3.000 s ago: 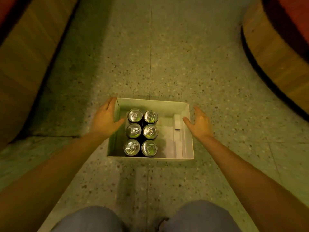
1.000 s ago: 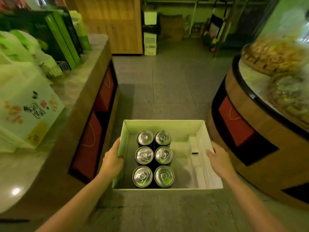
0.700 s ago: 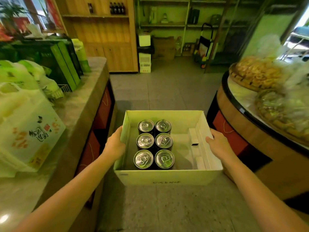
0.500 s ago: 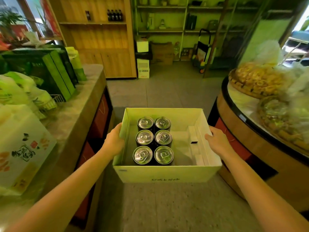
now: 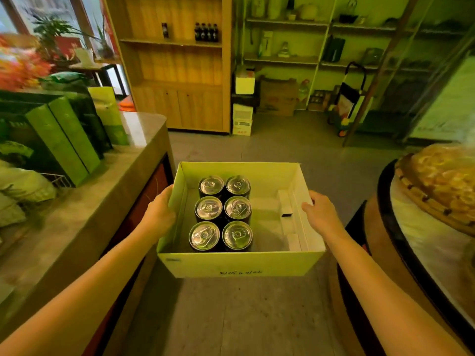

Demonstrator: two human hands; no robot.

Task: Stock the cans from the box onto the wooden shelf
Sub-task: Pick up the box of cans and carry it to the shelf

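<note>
Hands grip box (image 5: 239, 265) walls; open floor (image 5: 282, 147) ahead.

Single head-worn wide-angle view, looking forward and down along both forearms. Framing open box (image 5: 239, 264) close at centre, wooden shelf (image 5: 177, 62) far ahead, counter (image 5: 77, 222) at left edge.
</note>
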